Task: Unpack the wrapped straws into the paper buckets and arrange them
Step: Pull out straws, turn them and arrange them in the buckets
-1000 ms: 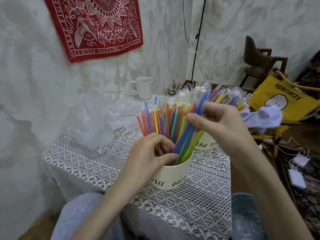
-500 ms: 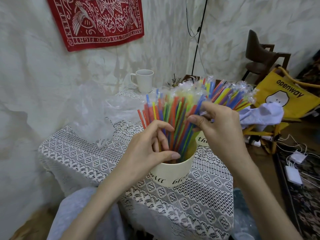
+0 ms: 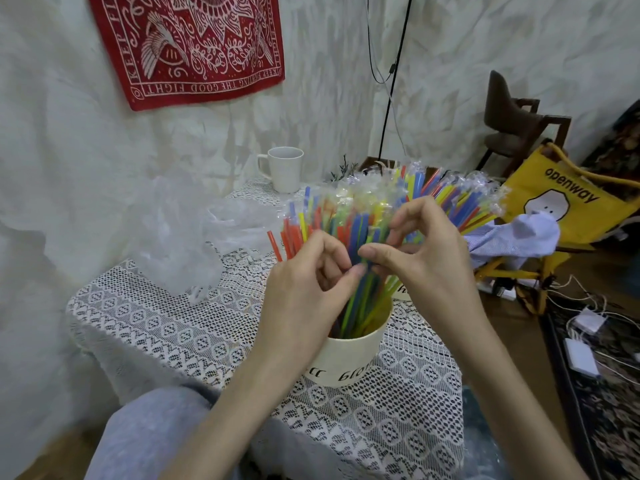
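Both our hands are in the straws [image 3: 360, 237], over the near bucket [image 3: 346, 358] at the table's [image 3: 156, 327] front right. Left hand [image 3: 304, 289]: fingers curled, thumb and forefinger pinching a blue straw [image 3: 356, 233]. Right hand [image 3: 426, 258]: thumb tip meets the left's at that same straw, so probably pinching it too, but motion blur leaves that unclear. Straws stand fanned in the bucket, some with clear wrapper tips. A second bucket [image 3: 403, 291] sits just behind, mostly hidden, holding wrapped straws [image 3: 460, 199]. Crumpled plastic [image 3: 194, 244] lies at table left, mug [image 3: 285, 169] at the far edge.
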